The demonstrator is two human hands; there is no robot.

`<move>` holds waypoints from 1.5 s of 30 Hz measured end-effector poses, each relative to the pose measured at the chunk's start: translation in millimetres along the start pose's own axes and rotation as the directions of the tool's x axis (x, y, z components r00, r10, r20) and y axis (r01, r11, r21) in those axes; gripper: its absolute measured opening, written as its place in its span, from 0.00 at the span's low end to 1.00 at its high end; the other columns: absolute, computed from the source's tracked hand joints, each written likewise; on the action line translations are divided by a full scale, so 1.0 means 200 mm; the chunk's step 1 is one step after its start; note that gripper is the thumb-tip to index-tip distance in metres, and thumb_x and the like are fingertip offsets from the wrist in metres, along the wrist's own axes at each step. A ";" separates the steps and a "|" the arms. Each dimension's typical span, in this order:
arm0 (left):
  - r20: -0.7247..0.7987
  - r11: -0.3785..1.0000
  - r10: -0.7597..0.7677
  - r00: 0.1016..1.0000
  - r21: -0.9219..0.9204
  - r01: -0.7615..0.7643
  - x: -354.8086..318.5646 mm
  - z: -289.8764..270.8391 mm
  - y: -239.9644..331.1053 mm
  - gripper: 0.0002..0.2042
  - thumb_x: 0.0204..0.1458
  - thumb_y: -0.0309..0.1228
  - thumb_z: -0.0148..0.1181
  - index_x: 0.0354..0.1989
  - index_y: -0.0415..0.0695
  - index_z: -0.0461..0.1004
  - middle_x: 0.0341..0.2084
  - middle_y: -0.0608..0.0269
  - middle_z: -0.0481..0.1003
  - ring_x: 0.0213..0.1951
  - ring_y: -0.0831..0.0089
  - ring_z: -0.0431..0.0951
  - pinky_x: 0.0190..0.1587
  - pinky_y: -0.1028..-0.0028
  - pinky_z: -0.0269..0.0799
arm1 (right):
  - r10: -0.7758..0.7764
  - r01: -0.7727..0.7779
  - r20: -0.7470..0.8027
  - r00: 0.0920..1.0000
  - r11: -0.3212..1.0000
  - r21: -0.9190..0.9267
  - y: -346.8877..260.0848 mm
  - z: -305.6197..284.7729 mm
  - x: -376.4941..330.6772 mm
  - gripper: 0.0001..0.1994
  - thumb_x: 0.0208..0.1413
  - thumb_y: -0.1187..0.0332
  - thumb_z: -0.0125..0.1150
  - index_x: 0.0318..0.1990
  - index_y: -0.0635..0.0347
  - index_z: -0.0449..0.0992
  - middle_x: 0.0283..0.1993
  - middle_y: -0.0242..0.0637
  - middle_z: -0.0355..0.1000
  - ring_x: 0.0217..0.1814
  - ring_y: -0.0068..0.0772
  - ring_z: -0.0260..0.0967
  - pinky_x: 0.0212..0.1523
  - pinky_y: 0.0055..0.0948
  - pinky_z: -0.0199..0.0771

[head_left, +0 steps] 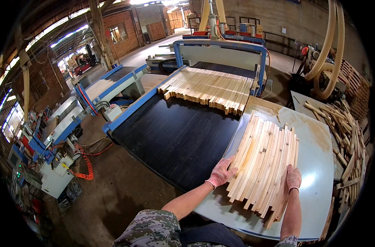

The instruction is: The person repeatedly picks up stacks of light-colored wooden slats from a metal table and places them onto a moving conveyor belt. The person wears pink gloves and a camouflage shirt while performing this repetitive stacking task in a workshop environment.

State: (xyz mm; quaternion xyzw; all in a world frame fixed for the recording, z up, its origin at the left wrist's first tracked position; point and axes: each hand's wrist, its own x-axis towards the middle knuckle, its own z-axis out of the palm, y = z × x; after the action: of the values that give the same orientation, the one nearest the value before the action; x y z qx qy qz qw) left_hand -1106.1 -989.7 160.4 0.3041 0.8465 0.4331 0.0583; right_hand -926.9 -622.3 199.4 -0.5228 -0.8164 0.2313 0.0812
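A row of long, pale wooden strips (262, 162) lies side by side on a smooth light-coloured table (315, 154), their near ends uneven. My left hand (221, 173), in a pinkish knitted glove, grips the row's left edge near the front. On the opposite edge, my right hand (294, 178) presses in with the same kind of glove, so the strips sit between both hands. The undersides of the fingers are partly hidden by the wood. To the left, a black conveyor belt (175, 138) carries another row of wooden strips (212, 88) at its far part.
A blue frame (220, 42) spans the belt's far end. Loose wooden offcuts (344, 140) are heaped to the right, below thick hoses (333, 45). Another machine (61, 131) with a coiled red air hose (87, 164) stands at left. Far back is a forklift (83, 61).
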 end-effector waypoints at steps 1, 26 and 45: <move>0.003 1.000 -0.009 1.000 -0.003 0.009 0.00 0.00 0.00 0.38 0.63 0.49 0.64 0.76 0.40 0.65 0.67 0.43 0.73 0.70 0.48 0.69 0.76 0.60 0.60 | -0.002 0.002 0.000 1.000 1.000 0.002 0.00 0.00 -0.01 0.36 0.70 0.36 0.51 0.56 0.69 0.78 0.57 0.63 0.79 0.63 0.65 0.76 0.64 0.53 0.74; 0.024 1.000 -0.016 1.000 -0.020 0.016 0.01 0.02 -0.02 0.38 0.63 0.50 0.63 0.77 0.41 0.64 0.71 0.45 0.70 0.72 0.48 0.66 0.77 0.60 0.58 | -0.013 0.013 -0.001 1.000 1.000 -0.016 0.01 0.00 0.00 0.38 0.70 0.35 0.51 0.59 0.69 0.77 0.58 0.63 0.79 0.64 0.65 0.76 0.65 0.53 0.75; -0.016 1.000 0.001 1.000 -0.017 -0.002 0.01 0.04 -0.06 0.38 0.63 0.48 0.64 0.77 0.41 0.64 0.69 0.44 0.71 0.71 0.48 0.68 0.77 0.60 0.59 | 0.022 -0.023 0.015 1.000 1.000 0.016 -0.05 -0.04 -0.06 0.36 0.69 0.37 0.52 0.59 0.68 0.77 0.58 0.62 0.80 0.63 0.64 0.77 0.64 0.53 0.75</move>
State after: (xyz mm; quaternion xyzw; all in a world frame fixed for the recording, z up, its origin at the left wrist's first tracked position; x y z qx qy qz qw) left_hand -1109.3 -988.3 146.8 0.3009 0.8429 0.4429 0.0540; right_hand -926.3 -632.9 212.7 -0.5296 -0.8092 0.2428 0.0768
